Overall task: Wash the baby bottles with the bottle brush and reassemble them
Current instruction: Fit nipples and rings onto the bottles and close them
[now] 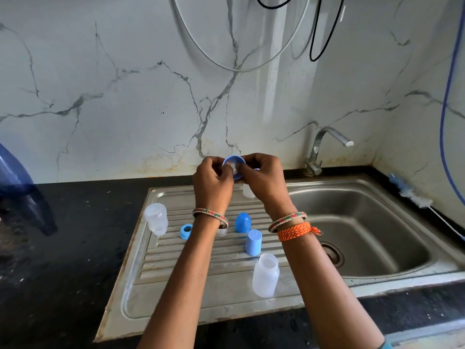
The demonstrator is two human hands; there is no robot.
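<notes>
I am pinching the round blue plastic collar ring (pixel 234 162) between both hands (pixel 213 181) (pixel 264 178), seating its translucent teat evenly, I judge.

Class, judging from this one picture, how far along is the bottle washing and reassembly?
Done, apparently: brush set aside by the wall, tap not running. In hand: left hand and right hand hold a blue collar ring with something pale inside. Left: two bottle bodies, two caps, another ring lie unassembled.
</notes>
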